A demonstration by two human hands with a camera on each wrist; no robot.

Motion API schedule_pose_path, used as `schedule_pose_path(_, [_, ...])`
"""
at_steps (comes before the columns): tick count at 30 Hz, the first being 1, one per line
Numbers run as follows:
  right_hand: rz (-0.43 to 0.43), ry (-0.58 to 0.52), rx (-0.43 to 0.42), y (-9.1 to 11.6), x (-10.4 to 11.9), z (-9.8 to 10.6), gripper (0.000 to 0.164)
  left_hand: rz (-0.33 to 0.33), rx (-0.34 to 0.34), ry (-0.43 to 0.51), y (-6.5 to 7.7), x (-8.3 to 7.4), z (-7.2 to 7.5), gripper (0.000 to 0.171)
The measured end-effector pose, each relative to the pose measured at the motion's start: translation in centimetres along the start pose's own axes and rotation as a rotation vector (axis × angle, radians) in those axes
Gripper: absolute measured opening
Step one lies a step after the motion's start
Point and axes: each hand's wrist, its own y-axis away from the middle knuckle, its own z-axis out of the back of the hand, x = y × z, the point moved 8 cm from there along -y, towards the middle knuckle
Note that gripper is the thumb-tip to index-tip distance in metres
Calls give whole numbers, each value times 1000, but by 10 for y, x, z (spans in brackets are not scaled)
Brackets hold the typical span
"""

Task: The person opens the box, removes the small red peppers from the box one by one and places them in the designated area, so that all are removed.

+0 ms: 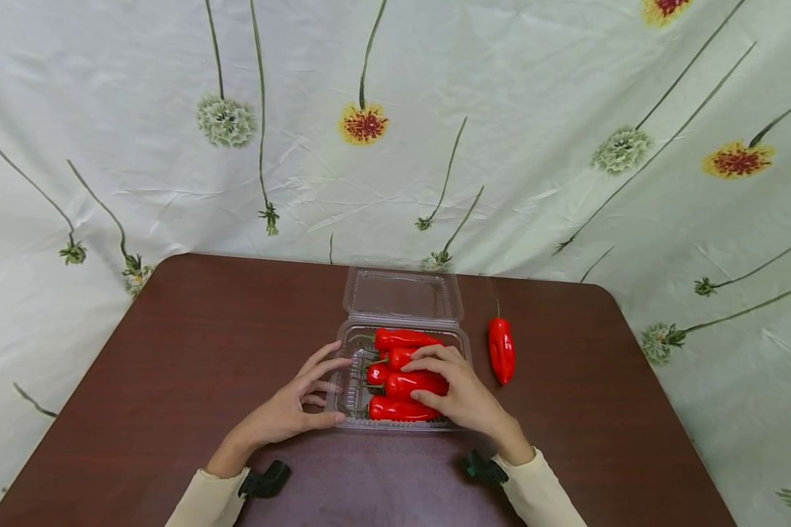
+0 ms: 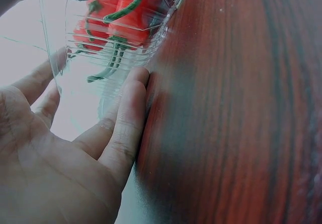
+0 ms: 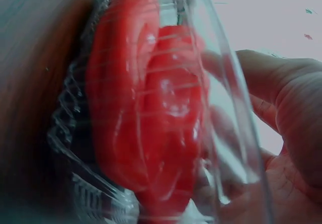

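Observation:
A clear plastic clamshell box [image 1: 354,384] lies on the table with several glossy red peppers [image 1: 402,408] side by side in it, their green stems pointing left. My left hand [image 1: 283,410] is spread along the box's left side, fingertips at the rim. In the left wrist view its fingers [image 2: 132,108] look fairly straight beside the clear wall. My right hand [image 1: 464,391] reaches over the right rim, thumb and fingers bent about a red pepper [image 1: 405,384] in the middle. The right wrist view shows two peppers [image 3: 173,98] through the box wall, with part of that hand behind it.
The box's hinged lid [image 1: 405,294] is folded back toward the far edge of the brown table [image 1: 250,315]. One more red pepper [image 1: 501,350] lies on the table right of the box. A flowered white cloth [image 1: 303,168] hangs behind.

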Motion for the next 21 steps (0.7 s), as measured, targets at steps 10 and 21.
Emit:
schedule_pose_path(10, [43,76,-4,1,5,-6,37,0,-5,12,0,0,-1,78])
schedule_pose_path(21, [11,64,72,1,3,-9,45,-6,-7,0,-1,0,-1,79])
